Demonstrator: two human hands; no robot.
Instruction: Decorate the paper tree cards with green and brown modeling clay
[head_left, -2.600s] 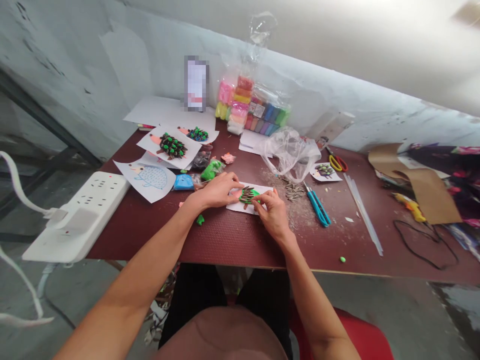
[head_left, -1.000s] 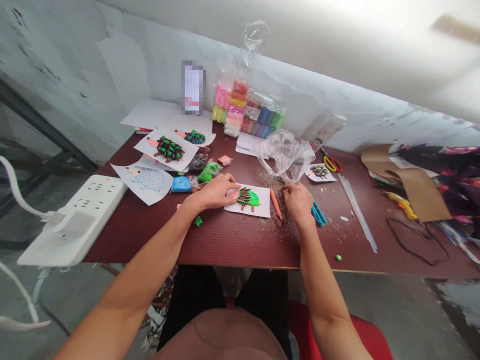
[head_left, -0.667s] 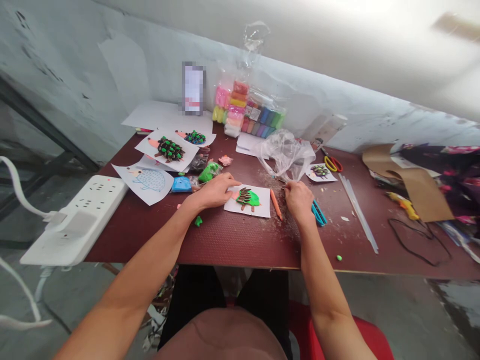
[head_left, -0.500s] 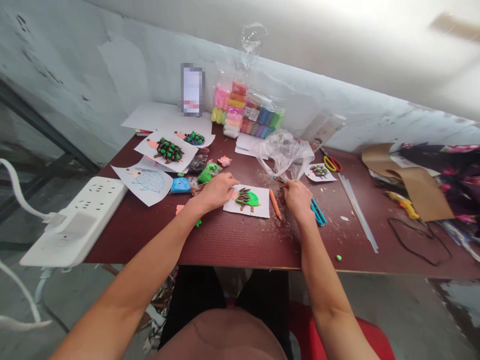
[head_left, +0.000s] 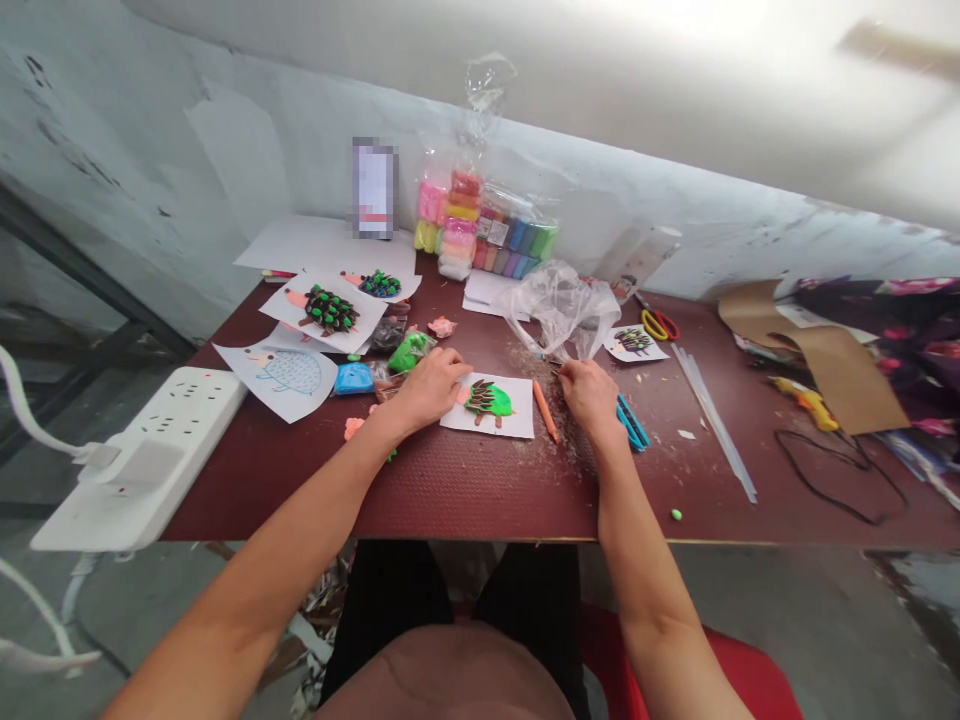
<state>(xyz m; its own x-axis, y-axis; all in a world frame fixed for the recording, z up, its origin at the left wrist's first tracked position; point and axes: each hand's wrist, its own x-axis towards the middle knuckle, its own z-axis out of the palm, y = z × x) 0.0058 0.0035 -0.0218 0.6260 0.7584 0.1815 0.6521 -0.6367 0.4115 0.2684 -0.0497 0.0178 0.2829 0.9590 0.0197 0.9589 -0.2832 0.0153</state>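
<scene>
- Left hand (head_left: 426, 392) lies open and relaxed on the paper card's left edge, fingers spread a little and holding nothing that I can see from here.
- Right hand (head_left: 590, 392) has its thumb and fingertips drawn into a pinch beside the plastic bag (head_left: 564, 312). I can't tell whether anything small sits in that pinch.
- Paper card (head_left: 517, 420) lies flat between my two hands, touching neither fingertip cluster squarely. On it sits a clay hedgehog (head_left: 487, 400), with a green body and dark seed-like strips in rows across its back.
- Orange clay roll (head_left: 545, 410) lies just beside the card, between it and the right hand.
- Teal-handled scissors (head_left: 631, 423) lie just past the right hand, and brown crumbs (head_left: 574, 445) are scattered under it.
- Green clay lump (head_left: 411, 352) and blue clay packet (head_left: 353, 378) lie near the left hand.
- Two finished hedgehog cards (head_left: 326, 310) sit farther up the maroon tabletop (head_left: 450, 500), beside an outline sheet (head_left: 285, 372).
- Clay packs (head_left: 480, 225) stand bagged against the wall.
- Nothing lies across the card; only the plastic bag bulges close to the right hand.
</scene>
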